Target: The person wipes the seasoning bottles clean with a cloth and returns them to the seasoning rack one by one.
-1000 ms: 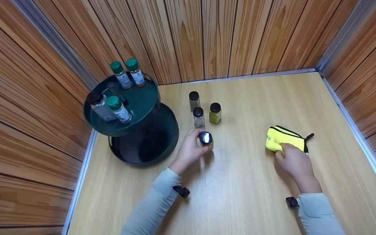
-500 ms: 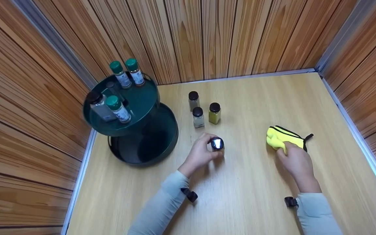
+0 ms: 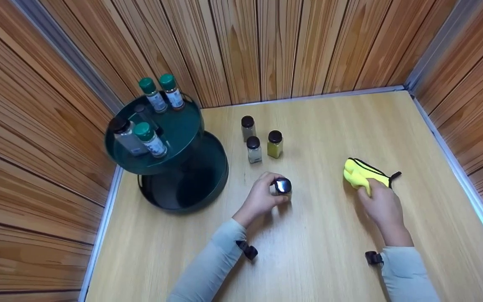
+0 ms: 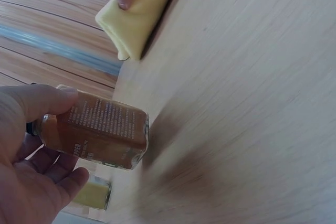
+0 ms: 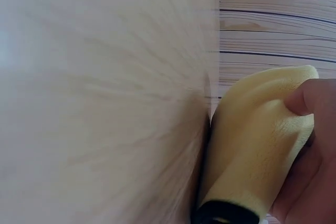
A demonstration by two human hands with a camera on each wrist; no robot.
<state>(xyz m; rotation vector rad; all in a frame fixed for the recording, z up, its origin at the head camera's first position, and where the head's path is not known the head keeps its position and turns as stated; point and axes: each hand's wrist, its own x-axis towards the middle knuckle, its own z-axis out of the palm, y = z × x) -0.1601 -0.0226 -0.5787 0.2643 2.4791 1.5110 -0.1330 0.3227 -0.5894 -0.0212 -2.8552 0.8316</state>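
Note:
My left hand (image 3: pixel 262 195) grips a square glass spice jar (image 4: pixel 102 127) near its dark cap, thumb on one side and fingers on the other. Reddish-brown powder fills the jar, and white print including "PEPPER" runs down its side. In the head view its shiny black cap (image 3: pixel 283 186) faces up. Over on the right, my right hand (image 3: pixel 383 207) pinches a yellow cloth (image 3: pixel 357 173) with black edging and a black loop. The right wrist view shows the cloth (image 5: pixel 257 140) bunched and folded under the thumb, low over the tabletop.
Behind the left hand stand a yellow-green jar (image 3: pixel 275 144), a pale jar (image 3: pixel 254 150) and a grey-toned jar (image 3: pixel 248 129), all black-capped. A dark green two-tier round rack (image 3: pixel 183 144) at left bears several bottles on top. Wood-panel walls (image 3: pixel 250 50) enclose the table.
My left hand has moved right and slightly toward me with the spice jar, away from the three standing jars. The cloth has lifted and bunched slightly in my right hand, which has barely moved.

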